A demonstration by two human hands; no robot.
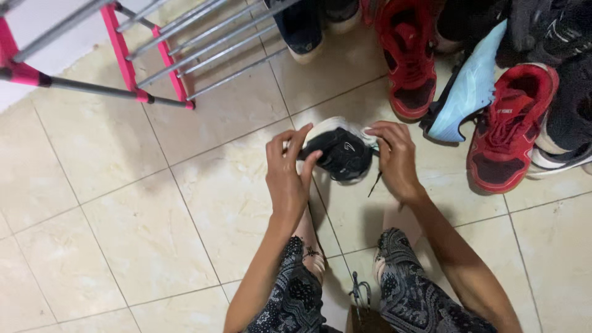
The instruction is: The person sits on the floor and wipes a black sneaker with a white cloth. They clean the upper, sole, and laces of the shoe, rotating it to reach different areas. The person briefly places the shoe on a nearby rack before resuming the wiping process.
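A black shoe with a white sole is held up over the tiled floor between both my hands. My left hand grips its left side, fingers wrapped over the edge. My right hand pinches the right side near the white sole edge. A dark lace dangles under the shoe. My legs in patterned dark trousers and bare feet show below.
Several shoes lie at the back right: two red ones, a light blue sole, dark ones. A pink and grey metal rack stands at the back left on the cream floor tiles.
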